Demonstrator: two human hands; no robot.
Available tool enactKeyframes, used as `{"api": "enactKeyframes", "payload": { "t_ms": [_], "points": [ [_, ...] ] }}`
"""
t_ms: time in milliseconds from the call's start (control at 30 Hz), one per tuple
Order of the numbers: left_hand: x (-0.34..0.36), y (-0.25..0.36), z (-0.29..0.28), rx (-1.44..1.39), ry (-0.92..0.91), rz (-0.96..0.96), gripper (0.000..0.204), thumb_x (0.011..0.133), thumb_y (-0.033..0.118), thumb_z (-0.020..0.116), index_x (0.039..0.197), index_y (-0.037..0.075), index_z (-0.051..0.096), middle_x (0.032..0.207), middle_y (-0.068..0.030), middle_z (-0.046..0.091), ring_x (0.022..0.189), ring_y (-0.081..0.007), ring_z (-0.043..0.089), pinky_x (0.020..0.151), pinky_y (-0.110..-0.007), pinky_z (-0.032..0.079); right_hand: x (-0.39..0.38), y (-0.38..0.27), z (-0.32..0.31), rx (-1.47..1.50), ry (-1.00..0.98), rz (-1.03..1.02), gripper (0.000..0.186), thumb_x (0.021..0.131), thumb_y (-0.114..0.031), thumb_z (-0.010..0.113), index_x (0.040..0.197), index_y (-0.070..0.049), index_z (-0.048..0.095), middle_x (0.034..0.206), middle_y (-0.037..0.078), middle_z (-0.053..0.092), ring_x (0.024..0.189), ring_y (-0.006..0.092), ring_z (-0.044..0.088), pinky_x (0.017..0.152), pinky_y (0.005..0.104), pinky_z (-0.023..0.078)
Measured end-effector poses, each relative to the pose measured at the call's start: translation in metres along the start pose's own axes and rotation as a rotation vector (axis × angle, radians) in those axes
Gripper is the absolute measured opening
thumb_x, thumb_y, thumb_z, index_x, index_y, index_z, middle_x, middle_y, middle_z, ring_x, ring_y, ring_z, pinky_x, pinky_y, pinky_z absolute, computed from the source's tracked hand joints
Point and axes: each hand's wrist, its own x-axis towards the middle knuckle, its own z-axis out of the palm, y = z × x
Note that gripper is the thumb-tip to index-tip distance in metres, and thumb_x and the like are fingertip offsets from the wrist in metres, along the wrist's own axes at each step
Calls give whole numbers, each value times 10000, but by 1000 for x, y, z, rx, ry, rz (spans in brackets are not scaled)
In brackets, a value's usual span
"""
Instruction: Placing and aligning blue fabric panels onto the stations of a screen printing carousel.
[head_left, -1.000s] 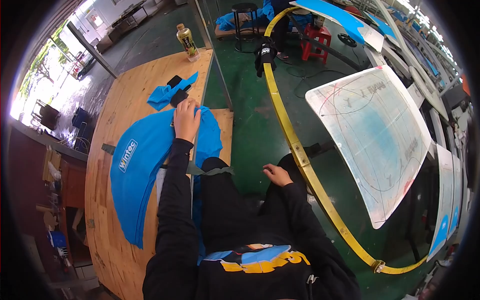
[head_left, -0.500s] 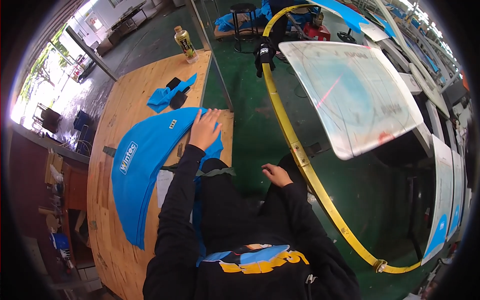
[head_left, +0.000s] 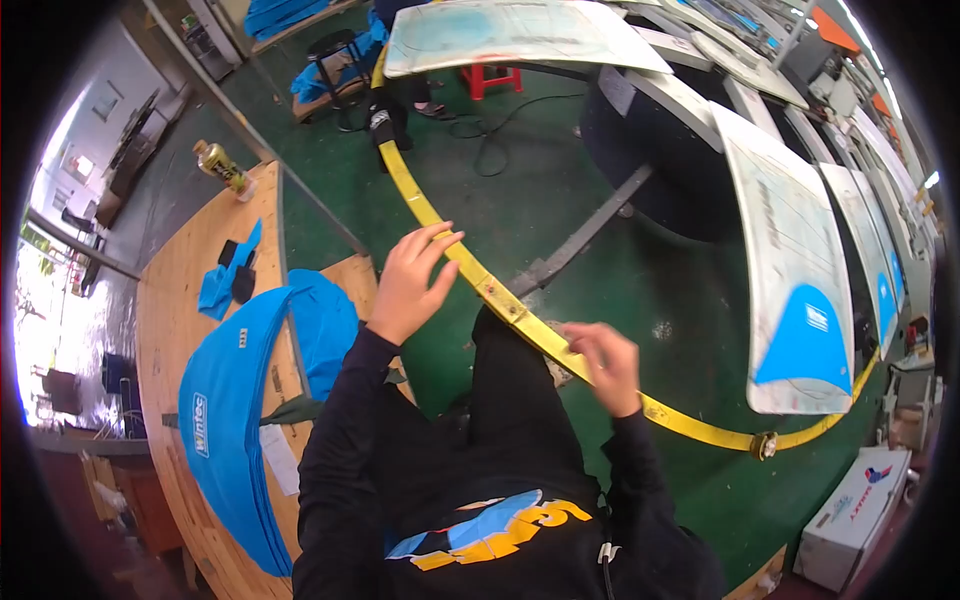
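Observation:
My left hand [head_left: 408, 287] is lifted off the table with its fingers spread and holds nothing. Its fingertips are right by the curved yellow rail [head_left: 450, 250] that arcs across the green floor. My right hand [head_left: 606, 365] lies lower along the same rail with loose fingers, over or touching it. I cannot make out a grip. Stacked blue fabric pieces [head_left: 235, 420] lie on the wooden table [head_left: 165, 310] to my left, apart from both hands.
Smaller blue scraps [head_left: 215, 290] and a bottle [head_left: 222, 163] sit further back on the table. White boards with blue corners [head_left: 790, 270] stand at the right. Another white board [head_left: 510, 30] is above a red stool [head_left: 495, 75]. A cardboard box [head_left: 850, 520] is at the lower right.
My left hand has left the blue fabric and swung right to the yellow rail. My right hand has shifted right along the rail. The large white board now sits further back.

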Motion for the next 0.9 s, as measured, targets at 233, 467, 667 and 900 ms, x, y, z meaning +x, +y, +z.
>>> {"api": "enactKeyframes", "payload": {
  "t_ms": [233, 467, 667, 900],
  "points": [
    [91, 41, 112, -141, -76, 317, 377, 882, 200, 587, 1231, 60, 558, 1292, -124, 523, 1208, -325, 479, 1019, -418, 379, -15, 38, -154, -1033, 612, 223, 185, 915, -165, 557, 1045, -86, 661, 928, 81, 664, 760, 249, 622, 717, 353, 472],
    [118, -12, 182, 129, -120, 277, 453, 900, 254, 558, 1273, 2, 508, 1379, -183, 458, 1279, -364, 425, 1073, -425, 338, -62, 86, -211, -1629, 552, 789, 262, 873, -255, 611, 1080, -94, 630, 1033, 84, 554, 945, 285, 564, 728, 414, 485],
    [143, -59, 166, 184, -30, 64, 324, 847, 238, 601, 1125, 72, 599, 1196, -114, 586, 1075, -333, 524, 899, -441, 407, -56, 96, -165, -1342, 551, 594, 247, 873, -167, 600, 1101, -76, 624, 1012, 74, 560, 953, 278, 560, 762, 403, 476],
    [175, -77, 156, 179, -120, -297, 212, 736, 290, 693, 874, 131, 667, 940, -79, 665, 973, -310, 546, 825, -448, 394, -29, 92, -152, -794, 763, 513, 162, 798, -124, 688, 847, -25, 569, 816, 79, 582, 730, 218, 555, 663, 349, 445]
  ]
}}
